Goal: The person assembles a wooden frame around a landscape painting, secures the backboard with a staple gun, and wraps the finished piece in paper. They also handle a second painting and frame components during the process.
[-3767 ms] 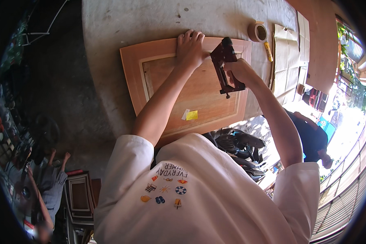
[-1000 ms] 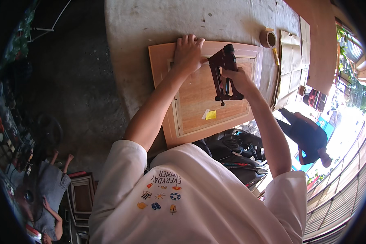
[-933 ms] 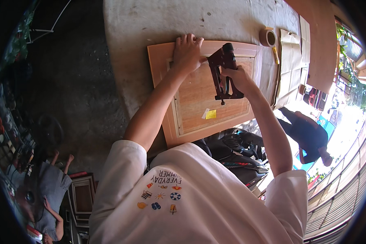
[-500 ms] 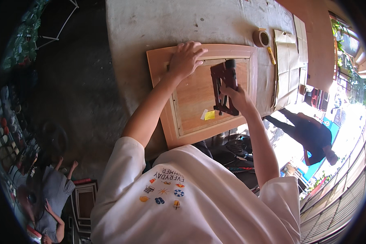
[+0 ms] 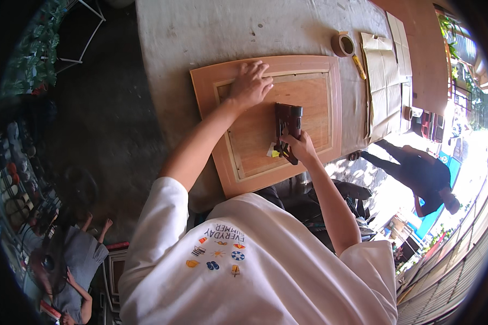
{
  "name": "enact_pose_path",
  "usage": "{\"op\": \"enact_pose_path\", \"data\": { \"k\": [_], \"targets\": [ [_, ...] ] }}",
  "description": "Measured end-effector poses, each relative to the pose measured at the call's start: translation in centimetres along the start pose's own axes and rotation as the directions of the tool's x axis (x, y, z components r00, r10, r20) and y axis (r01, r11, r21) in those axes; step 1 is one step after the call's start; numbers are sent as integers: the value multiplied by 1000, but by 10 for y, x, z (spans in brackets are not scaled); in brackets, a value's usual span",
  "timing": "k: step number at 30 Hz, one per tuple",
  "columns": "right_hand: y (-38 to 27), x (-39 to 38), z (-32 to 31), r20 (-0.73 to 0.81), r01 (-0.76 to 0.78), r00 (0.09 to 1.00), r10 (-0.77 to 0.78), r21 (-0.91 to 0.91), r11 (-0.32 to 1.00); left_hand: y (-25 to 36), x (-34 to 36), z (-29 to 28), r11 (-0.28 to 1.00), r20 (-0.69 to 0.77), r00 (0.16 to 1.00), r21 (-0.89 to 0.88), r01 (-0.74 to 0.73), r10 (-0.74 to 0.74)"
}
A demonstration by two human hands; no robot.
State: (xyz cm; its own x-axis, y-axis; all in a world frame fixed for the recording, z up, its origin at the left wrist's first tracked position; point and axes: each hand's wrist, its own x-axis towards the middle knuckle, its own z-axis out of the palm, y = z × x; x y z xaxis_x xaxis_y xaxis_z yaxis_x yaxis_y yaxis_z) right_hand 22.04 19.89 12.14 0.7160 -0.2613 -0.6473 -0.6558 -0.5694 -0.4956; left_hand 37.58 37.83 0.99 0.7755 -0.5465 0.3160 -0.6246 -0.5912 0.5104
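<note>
A wooden picture frame [image 5: 284,64] lies on the table, its plywood back panel [image 5: 303,95] facing up inside a pale inner border. My left hand [image 5: 249,85] rests on the frame's far left part, fingers apart and slightly bent, holding nothing. My right hand [image 5: 302,147] grips a dark red nail gun [image 5: 289,122] by its handle, over the middle of the panel. Whether its nose touches the panel I cannot tell. A small yellow label [image 5: 275,153] on the panel is partly covered by the tool.
On the cloth-covered table [image 5: 200,32], a roll of brown tape [image 5: 342,44] and a yellow-handled cutter [image 5: 359,66] lie beyond the frame. Creased brown paper [image 5: 382,86] covers the right part. One person [image 5: 417,170] stands at right; another [image 5: 78,260] is at lower left.
The nail gun has moved left and nearer to me in my right hand, now partly covering the yellow label. My left hand stays on the frame with its fingers a little more bent.
</note>
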Motion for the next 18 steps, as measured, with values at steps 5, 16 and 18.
{"op": "enact_pose_path", "data": {
  "k": [5, 16, 18],
  "targets": [
    [-30, 1, 5, 62, 48, 996, -59, 170, 984, -55, -32, -53, 952, 59, 951, 63, 301, -304],
    [-129, 39, 49, 165, 30, 986, -27, -18, 999, -79, -51, -75, 920, 149, 911, -10, 391, -385],
    [-125, 40, 50, 165, 21, 986, -22, 9, 1000, -77, -50, -75, 920, 139, 912, -16, 392, -387]
  ]
}}
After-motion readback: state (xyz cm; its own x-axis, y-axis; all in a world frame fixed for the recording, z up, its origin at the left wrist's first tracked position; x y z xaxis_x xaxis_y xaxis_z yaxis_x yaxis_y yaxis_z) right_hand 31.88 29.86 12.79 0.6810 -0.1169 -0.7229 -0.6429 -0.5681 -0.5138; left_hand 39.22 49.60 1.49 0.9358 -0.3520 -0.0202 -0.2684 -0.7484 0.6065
